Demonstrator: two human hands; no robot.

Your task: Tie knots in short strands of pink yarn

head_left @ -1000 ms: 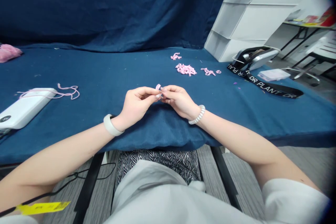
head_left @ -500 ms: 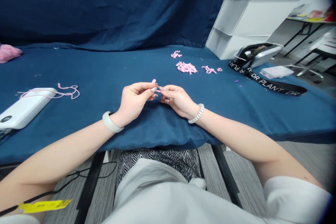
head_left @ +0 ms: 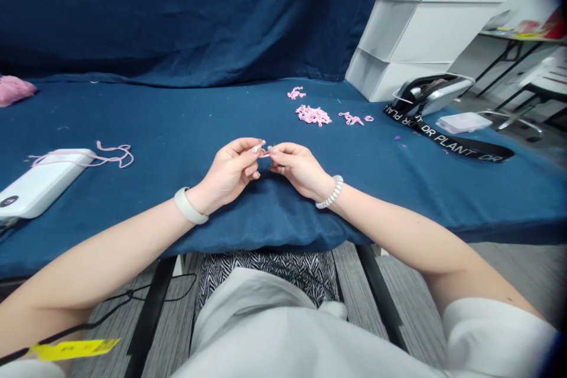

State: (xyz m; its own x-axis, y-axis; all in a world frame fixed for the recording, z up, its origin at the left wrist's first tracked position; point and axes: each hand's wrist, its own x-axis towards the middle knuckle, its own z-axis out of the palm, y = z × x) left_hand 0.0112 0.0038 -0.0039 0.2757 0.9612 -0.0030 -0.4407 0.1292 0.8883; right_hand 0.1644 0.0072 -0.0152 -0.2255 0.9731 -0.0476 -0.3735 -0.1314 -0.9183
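My left hand and my right hand meet fingertip to fingertip just above the near part of the blue cloth. Between them runs a short piece of pink cord, pinched at both ends by thumb and forefinger. Most of the cord is hidden by the fingers. Beyond my right hand lies a pile of small pink cord loops. A smaller cluster of pink loops sits behind it, and another group to its right.
At the left, a white power bank has a long pink cord trailing over it. A pink bundle lies farther back. To the right are a pouch with a lettered black strap, a clear plastic case and stacked white boxes.
The pink end that stuck up above my left fingertips is now out of sight. My left fingers have shifted slightly, and the hands stay close together.
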